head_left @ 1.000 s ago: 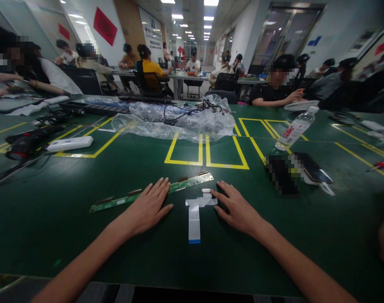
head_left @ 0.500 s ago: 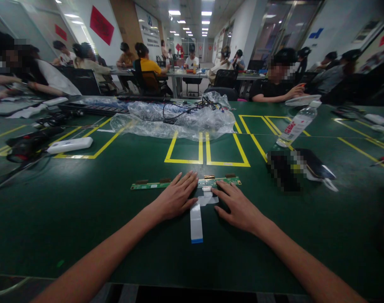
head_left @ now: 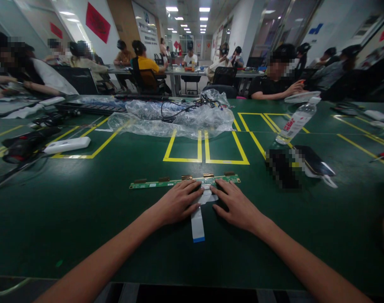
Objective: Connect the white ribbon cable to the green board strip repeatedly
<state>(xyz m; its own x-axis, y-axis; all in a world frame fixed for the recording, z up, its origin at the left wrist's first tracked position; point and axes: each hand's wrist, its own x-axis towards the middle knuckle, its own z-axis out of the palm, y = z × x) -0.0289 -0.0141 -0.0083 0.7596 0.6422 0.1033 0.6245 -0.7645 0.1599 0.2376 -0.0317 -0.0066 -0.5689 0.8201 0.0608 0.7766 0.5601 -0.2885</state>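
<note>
A long, narrow green circuit board lies flat across the table in front of me. From its near edge a white flat ribbon cable with a blue end runs toward me, folded near the board. My left hand rests palm down, fingers spread, its fingertips at the board's near edge and by the cable's connector. On the other side of the cable, my right hand also lies with its fingers apart, the fingertips touching the board's right part and the connector area. The fingers partly cover the connector and the fold.
Clear plastic wrap with black cables lies beyond the board. A water bottle and a phone are at the right. A white device sits at the left. Yellow tape marks the green table. Several people work further back.
My left hand has drawn back a little toward me, off the top of the board, with its fingertips now beside the connector. The cable's blue end has shifted slightly right.
</note>
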